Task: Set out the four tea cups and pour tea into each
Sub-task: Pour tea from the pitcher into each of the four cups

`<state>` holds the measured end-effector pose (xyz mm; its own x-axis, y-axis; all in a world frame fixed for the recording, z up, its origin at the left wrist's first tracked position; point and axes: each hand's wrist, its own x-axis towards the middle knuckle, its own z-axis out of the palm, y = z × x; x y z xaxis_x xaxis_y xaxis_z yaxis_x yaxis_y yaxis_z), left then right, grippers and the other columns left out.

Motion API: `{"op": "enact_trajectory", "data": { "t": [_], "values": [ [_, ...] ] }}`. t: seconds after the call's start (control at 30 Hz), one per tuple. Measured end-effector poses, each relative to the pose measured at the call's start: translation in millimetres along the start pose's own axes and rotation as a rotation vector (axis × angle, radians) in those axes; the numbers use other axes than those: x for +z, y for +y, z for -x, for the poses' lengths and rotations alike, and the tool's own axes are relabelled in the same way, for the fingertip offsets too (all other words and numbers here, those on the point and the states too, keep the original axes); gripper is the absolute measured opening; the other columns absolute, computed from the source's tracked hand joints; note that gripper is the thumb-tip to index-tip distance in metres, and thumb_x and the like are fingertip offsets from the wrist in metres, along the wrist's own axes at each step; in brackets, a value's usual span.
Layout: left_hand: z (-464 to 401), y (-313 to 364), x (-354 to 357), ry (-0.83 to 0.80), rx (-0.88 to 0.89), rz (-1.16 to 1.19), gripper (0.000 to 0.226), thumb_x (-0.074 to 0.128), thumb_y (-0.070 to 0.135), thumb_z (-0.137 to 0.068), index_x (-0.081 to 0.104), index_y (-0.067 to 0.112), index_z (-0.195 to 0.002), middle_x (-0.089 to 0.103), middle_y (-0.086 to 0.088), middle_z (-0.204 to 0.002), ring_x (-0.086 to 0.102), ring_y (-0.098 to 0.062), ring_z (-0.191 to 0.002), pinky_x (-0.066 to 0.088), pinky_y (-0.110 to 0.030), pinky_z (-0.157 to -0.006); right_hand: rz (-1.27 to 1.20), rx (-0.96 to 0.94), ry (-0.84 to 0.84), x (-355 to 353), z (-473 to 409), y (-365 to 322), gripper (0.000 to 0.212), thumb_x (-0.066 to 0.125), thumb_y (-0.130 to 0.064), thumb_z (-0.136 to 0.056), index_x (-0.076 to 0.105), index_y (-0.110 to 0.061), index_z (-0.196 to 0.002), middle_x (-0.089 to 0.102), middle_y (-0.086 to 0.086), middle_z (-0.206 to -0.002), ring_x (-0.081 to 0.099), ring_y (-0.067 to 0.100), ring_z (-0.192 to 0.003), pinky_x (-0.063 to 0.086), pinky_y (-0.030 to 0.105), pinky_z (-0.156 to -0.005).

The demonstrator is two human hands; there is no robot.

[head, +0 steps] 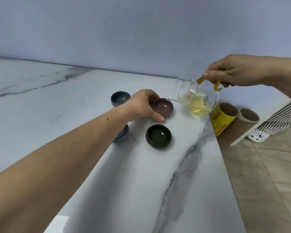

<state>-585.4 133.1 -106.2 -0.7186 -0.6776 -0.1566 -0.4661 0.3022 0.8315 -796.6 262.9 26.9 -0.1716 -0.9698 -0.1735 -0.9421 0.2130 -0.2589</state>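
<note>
Glass teapot (198, 100) tilted in right hand (233, 71) by its handle, left hand (141, 105) cupping purple cup (213, 106)

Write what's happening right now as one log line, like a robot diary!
step: pouring | left hand: steadying purple cup | right hand: tilting glass teapot, spout at cup | green cup: looks filled
</note>
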Motion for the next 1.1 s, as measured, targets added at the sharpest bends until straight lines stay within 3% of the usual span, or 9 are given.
{"op": "enact_trajectory", "data": {
  "t": [0.3, 0.57, 0.9, 1.1],
  "values": [
    [0.9, -2.3, 2.7, 0.027, 0.006, 0.021, 0.065, 0.092, 0.019, -0.054, 0.063, 0.019, -0.112, 0.067, 0.003, -0.100, 0.062, -0.016, -0.091, 0.049, -0.025, -0.079, 0.199, 0.015, -0.045, -7.9, -7.8, -16.4, 0.037, 0.044, -0.056, -0.088, 0.060, -0.029, -0.070, 0.061, -0.007, -0.069, 0.058, 0.012, -0.068, 0.039, 0.030, -0.057],
    [-0.7, 0.6, 0.9, 0.019, -0.001, -0.007, 0.067, 0.093, 0.019, -0.053, 0.063, 0.018, -0.113, 0.068, 0.000, -0.106, 0.063, -0.018, -0.097, 0.051, -0.028, -0.084, 0.346, 0.019, -0.089, -16.6, -12.9, -26.7, 0.037, 0.042, -0.059, -0.087, 0.064, -0.030, -0.089, 0.062, -0.013, -0.077, 0.057, 0.006, -0.075, 0.040, 0.030, -0.062],
    [-1.6, 2.0, -1.5, 0.007, 0.019, -0.067, 0.072, 0.093, 0.025, -0.051, 0.062, 0.018, -0.115, 0.067, 0.000, -0.109, 0.062, -0.018, -0.103, 0.052, -0.032, -0.092, 0.481, -0.005, -0.100, -30.0, -22.7, -40.1, 0.037, 0.042, -0.062, -0.085, 0.064, -0.032, -0.090, 0.068, -0.009, -0.087, 0.056, 0.005, -0.077, 0.042, 0.033, -0.072],
    [-3.0, 2.9, -2.7, 0.004, 0.035, -0.120, 0.072, 0.093, 0.028, -0.050, 0.061, 0.019, -0.115, 0.067, 0.001, -0.108, 0.062, -0.016, -0.101, 0.050, -0.026, -0.084, 0.549, -0.020, -0.084, -33.3, -25.5, -47.1, 0.039, 0.043, -0.059, -0.087, 0.066, -0.027, -0.094, 0.064, -0.012, -0.080, 0.051, 0.005, -0.071, 0.039, 0.032, -0.066]
  ]
}}
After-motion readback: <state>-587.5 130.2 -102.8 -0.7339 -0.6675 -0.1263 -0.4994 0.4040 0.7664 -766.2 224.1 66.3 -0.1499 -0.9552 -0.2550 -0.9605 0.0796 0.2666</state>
